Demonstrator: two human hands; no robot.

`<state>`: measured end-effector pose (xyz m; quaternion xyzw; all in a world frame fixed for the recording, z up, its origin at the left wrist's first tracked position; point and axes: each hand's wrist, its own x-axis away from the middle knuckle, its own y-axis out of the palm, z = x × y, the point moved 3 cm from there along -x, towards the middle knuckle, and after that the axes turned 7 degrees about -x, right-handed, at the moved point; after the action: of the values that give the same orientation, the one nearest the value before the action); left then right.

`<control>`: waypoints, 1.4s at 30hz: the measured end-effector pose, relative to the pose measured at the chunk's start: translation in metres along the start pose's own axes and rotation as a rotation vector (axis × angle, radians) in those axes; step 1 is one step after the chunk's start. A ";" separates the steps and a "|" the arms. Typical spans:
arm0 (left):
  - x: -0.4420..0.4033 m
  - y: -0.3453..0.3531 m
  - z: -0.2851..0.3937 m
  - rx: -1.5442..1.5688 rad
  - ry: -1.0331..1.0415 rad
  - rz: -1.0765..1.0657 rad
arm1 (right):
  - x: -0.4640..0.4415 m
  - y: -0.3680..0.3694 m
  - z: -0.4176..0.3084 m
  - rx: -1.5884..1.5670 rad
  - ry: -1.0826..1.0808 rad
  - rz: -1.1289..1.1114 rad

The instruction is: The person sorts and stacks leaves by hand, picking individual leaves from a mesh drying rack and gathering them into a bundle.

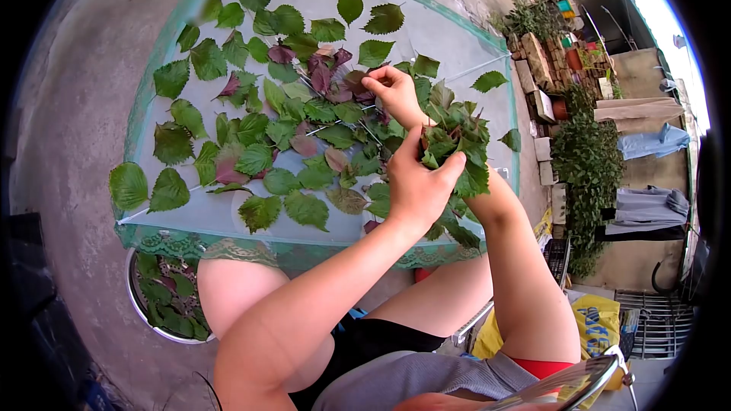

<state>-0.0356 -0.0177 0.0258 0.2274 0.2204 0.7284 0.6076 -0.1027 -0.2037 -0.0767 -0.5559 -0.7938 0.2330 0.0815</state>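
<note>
My left hand (419,186) is wrapped around a thick bunch of perilla leaves (461,137), its thumb raised along the side of the bunch. Beyond it, my right hand (396,93) reaches out past the bunch, thumb and finger pinched on a dark purplish perilla leaf (355,82). Beneath both hands is a pale mesh cover (426,23) with a green lace border and thin ribs. Loose perilla leaves (255,131), green with some purple undersides, are spread over it, many overlapping near the middle. The lower part of the bunch is partly hidden by my left hand.
A round metal-rimmed container (164,297) with more leaves stands on the concrete floor (84,144) by my left leg. To the right are a yellow bag (598,320), a leafy bush (585,175), stacked bricks (537,61) and hanging clothes (647,209).
</note>
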 end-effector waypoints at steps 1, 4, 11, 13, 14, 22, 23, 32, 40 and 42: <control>0.000 -0.001 0.004 -0.001 0.000 0.001 | 0.001 -0.002 -0.006 -0.093 0.064 0.042; 0.002 -0.010 0.014 -0.116 0.043 0.246 | 0.002 -0.014 -0.026 -0.295 0.146 0.171; -0.005 -0.026 -0.005 0.021 -0.064 0.496 | 0.037 -0.058 -0.122 -0.035 -0.557 0.350; -0.007 -0.029 -0.009 0.035 -0.108 0.537 | 0.057 -0.058 -0.161 0.190 -0.859 0.280; -0.008 -0.029 -0.008 -0.008 -0.118 0.539 | 0.069 -0.054 -0.180 0.350 -0.958 0.198; -0.015 -0.023 0.006 0.351 -0.185 0.355 | 0.123 -0.044 -0.197 0.720 -0.961 -0.144; -0.015 -0.023 0.004 0.351 -0.187 0.350 | 0.123 -0.046 -0.198 0.699 -0.906 -0.151; -0.011 -0.019 0.013 0.632 -0.286 0.150 | 0.126 -0.052 -0.197 0.711 -0.874 -0.165; -0.013 -0.023 -0.013 0.460 -0.267 0.131 | 0.120 -0.050 -0.192 0.559 -0.796 -0.048; -0.013 -0.023 -0.013 0.470 -0.258 0.150 | 0.117 -0.051 -0.193 0.543 -0.746 -0.060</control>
<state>-0.0235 -0.0276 0.0007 0.4687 0.2864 0.6653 0.5057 -0.1141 -0.0563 0.1013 -0.3695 -0.6947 0.6143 -0.0603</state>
